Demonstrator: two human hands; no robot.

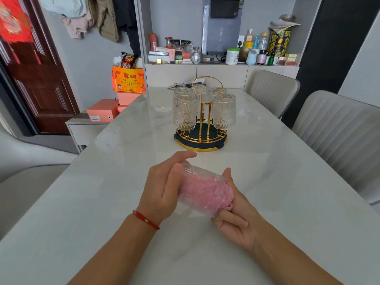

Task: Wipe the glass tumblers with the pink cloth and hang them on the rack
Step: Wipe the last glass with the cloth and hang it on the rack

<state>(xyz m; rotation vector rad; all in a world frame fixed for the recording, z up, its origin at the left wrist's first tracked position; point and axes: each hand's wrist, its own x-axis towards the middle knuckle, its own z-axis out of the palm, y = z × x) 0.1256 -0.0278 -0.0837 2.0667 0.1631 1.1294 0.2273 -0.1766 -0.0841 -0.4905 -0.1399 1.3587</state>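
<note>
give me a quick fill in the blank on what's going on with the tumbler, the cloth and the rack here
1. The pink cloth is stuffed ____ the held tumbler.
2. The left hand wears a ____ bracelet.
3. The tumblers on the gold rack hang rim ____.
4. The right hand is at the held tumbler's ____ end.

Answers: inside; red; down; open

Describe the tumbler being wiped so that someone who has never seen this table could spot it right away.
On the white table, nearer than the gold rack, the hands hold one ribbed glass tumbler on its side. The left hand grips it, and the right hand is at its mouth. Unlike the tumblers hung upside down on the rack, it is stuffed with pink cloth.
</note>
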